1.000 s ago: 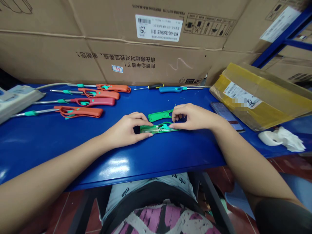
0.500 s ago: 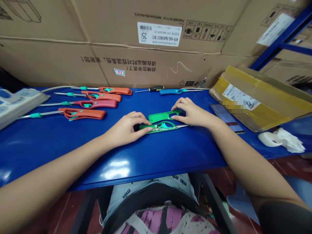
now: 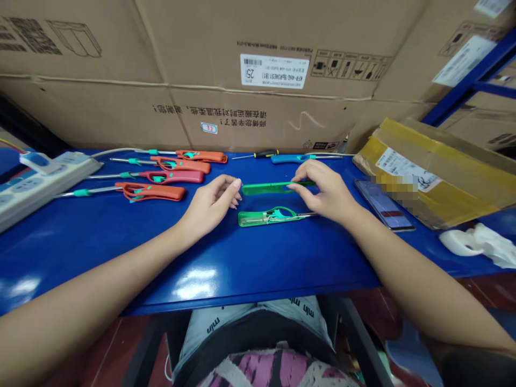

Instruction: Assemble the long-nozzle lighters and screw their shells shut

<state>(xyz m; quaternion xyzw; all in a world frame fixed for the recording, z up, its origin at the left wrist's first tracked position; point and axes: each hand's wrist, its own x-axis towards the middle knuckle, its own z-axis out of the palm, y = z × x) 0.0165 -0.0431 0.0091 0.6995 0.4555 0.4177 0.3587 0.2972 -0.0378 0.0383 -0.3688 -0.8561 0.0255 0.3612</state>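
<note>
My right hand (image 3: 324,188) pinches the right end of a loose green lighter shell half (image 3: 264,188), raised slightly above the table and tilted on edge. Beside the shell's left end is my left hand (image 3: 212,204), its fingers loosely curled, thumb apart, holding nothing visible. Nearer to me on the table lies an opened green lighter body (image 3: 252,218), its inner parts exposed: a teal trigger (image 3: 282,213), wires and the start of a metal tube (image 3: 306,215). The right part of the tube runs under my right hand.
Several orange and red lighters (image 3: 177,176) lie at left by a white power strip (image 3: 48,180). A screwdriver (image 3: 266,153) and a blue lighter (image 3: 298,158) lie at the back. At right are a phone (image 3: 382,204), a taped carton (image 3: 443,188) and a white tape roll (image 3: 459,242).
My left hand has let go of the opened lighter body and moved up and left. My right hand has lifted and tipped the loose shell half away from that body.
</note>
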